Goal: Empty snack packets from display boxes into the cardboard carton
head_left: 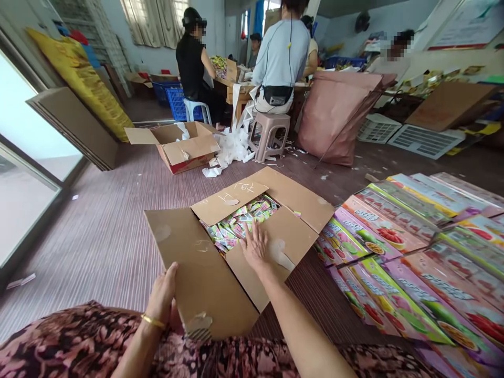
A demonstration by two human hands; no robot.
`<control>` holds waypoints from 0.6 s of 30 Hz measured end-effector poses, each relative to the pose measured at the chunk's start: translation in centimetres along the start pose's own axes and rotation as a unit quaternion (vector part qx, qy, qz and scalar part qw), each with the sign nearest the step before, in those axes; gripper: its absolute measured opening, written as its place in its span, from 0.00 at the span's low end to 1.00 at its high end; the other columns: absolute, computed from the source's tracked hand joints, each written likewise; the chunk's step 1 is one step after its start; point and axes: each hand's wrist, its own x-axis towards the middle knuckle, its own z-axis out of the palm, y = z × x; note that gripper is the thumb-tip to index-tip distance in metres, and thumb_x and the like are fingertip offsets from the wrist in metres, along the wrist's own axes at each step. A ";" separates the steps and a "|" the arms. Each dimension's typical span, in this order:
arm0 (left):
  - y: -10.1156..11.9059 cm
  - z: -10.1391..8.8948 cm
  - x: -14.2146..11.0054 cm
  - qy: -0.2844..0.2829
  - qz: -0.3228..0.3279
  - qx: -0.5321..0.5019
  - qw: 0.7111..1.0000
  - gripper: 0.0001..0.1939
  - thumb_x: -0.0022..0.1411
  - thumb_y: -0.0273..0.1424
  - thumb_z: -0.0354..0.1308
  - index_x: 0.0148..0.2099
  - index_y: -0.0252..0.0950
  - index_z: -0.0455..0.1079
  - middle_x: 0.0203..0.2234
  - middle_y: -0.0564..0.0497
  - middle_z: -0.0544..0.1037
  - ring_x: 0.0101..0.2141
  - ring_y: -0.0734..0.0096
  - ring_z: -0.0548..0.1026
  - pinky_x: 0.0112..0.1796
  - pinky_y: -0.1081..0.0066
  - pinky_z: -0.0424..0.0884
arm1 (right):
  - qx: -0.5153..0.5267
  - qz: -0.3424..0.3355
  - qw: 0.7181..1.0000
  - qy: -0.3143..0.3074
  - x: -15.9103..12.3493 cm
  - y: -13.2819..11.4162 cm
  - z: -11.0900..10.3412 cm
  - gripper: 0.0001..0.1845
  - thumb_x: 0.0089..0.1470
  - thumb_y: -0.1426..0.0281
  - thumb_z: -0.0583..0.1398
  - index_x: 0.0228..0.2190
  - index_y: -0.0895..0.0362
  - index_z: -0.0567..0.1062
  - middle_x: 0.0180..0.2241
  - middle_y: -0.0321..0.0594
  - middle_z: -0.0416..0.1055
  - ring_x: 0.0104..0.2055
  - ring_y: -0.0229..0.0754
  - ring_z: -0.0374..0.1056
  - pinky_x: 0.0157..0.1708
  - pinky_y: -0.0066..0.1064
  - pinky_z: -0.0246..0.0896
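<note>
My left hand [164,291] grips the left flap [208,273] of the cardboard box [301,197] by its edge. My right hand [255,245], spread open, rests over the right flap [293,231], the small packets [230,231] lying inside by its fingertips.

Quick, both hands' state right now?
Left hand: closed on the edge of a carton flap.
Right hand: open, fingers spread by the small packets, nothing visibly gripped.
</note>
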 end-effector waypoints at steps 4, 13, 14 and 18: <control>4.2 3.5 -1.2 -0.089 0.070 -0.007 0.994 0.33 0.64 0.56 0.40 0.42 0.31 0.72 0.31 0.41 0.79 0.34 0.56 0.79 0.33 0.63 0.78 | 0.057 -0.100 0.993 -0.012 2.6 -3.8 -0.8 0.36 0.65 0.61 0.53 0.68 0.44 0.44 0.71 0.40 0.33 0.72 0.53 0.32 0.66 0.59 0.37; 2.2 12.8 0.3 -0.050 0.352 0.162 0.921 0.34 0.67 0.48 0.44 0.65 0.30 0.53 0.63 0.32 0.57 0.65 0.53 0.57 0.64 0.52 0.54 | 0.281 -0.099 0.952 -0.076 3.5 -0.1 -3.5 0.24 0.66 0.62 0.46 0.60 0.49 0.65 0.62 0.37 0.63 0.68 0.43 0.49 0.69 0.52 0.30; 1.3 13.4 0.4 -0.067 0.357 0.177 0.915 0.37 0.67 0.47 0.45 0.69 0.29 0.47 0.67 0.32 0.48 0.68 0.54 0.48 0.66 0.52 0.49 | 0.334 -0.048 0.940 -0.045 3.0 1.4 -4.1 0.25 0.66 0.61 0.45 0.60 0.51 0.66 0.62 0.39 0.63 0.68 0.42 0.50 0.69 0.47 0.35; -1.8 14.5 -0.2 -0.095 0.343 0.210 0.910 0.43 0.66 0.48 0.49 0.73 0.33 0.37 0.70 0.38 0.34 0.70 0.55 0.34 0.67 0.53 0.43 | 0.514 0.132 0.847 -0.020 -2.4 5.8 -8.3 0.36 0.62 0.48 0.44 0.60 0.58 0.64 0.62 0.48 0.63 0.63 0.45 0.59 0.62 0.41 0.56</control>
